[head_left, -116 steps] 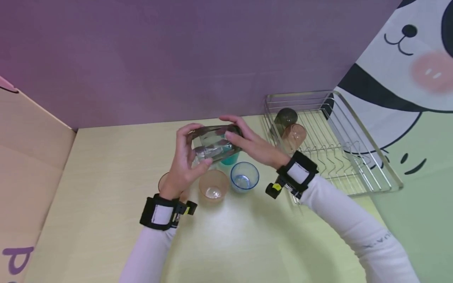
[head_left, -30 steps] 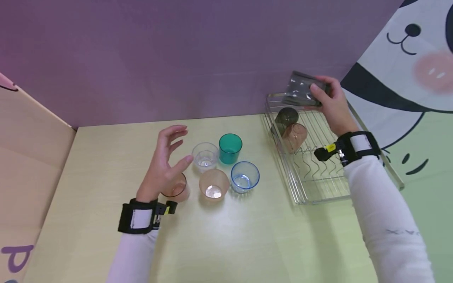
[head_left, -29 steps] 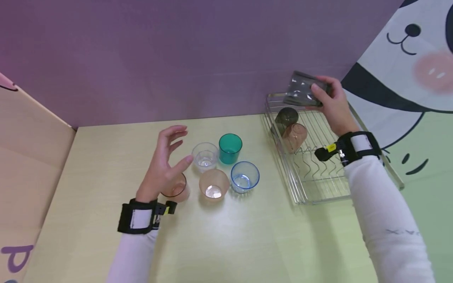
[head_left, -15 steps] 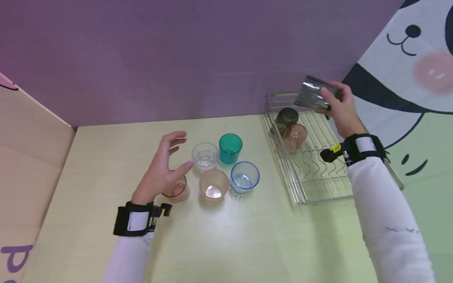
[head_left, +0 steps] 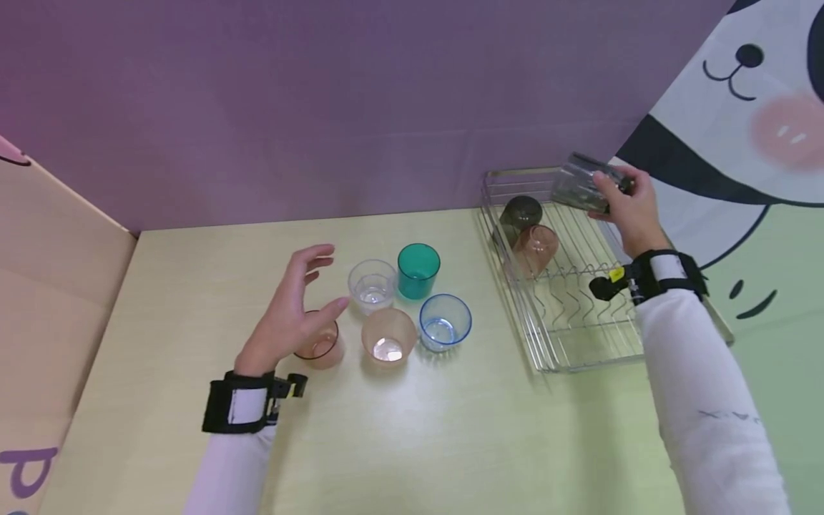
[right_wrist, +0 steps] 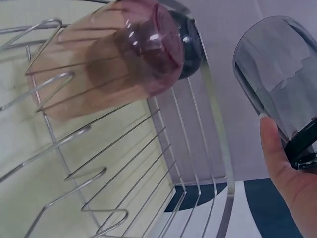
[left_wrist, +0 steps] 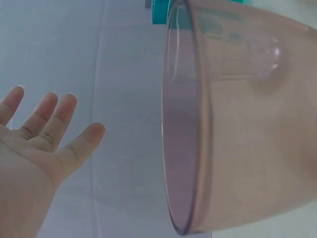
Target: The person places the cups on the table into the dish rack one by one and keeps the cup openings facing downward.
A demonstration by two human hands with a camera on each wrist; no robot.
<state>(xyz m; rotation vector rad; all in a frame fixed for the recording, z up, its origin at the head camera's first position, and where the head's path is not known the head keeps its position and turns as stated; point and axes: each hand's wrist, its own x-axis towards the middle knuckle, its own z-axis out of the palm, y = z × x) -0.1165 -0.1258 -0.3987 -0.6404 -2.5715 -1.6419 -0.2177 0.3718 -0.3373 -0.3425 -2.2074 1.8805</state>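
Observation:
My right hand (head_left: 631, 211) holds a grey see-through glass (head_left: 576, 184), tilted on its side, above the back of the wire rack (head_left: 592, 363). In the right wrist view, the thumb (right_wrist: 272, 144) lies along this glass. A dark grey glass (head_left: 521, 212) and a pink glass (head_left: 538, 247) sit bottoms-up and leaning at the rack's left side. My left hand (head_left: 286, 311) hovers with nothing in it, fingers spread, by a brownish-pink glass (head_left: 325, 347) that it partly hides in the head view. That glass (left_wrist: 257, 134) looms large in the left wrist view.
On the table (head_left: 386, 443) stand a clear glass (head_left: 373, 275), a teal glass (head_left: 418, 275), a peach glass (head_left: 389, 329) and a blue-rimmed glass (head_left: 444, 322), upright. A purple wall (head_left: 322, 107) rises behind the table. A panda-print panel (head_left: 702, 143) borders the rack's right.
Earlier both hands held the grey glass over the table; the left let go. The right carried it to the rack, then slightly right and lower. The left hand drifted a little left and down.

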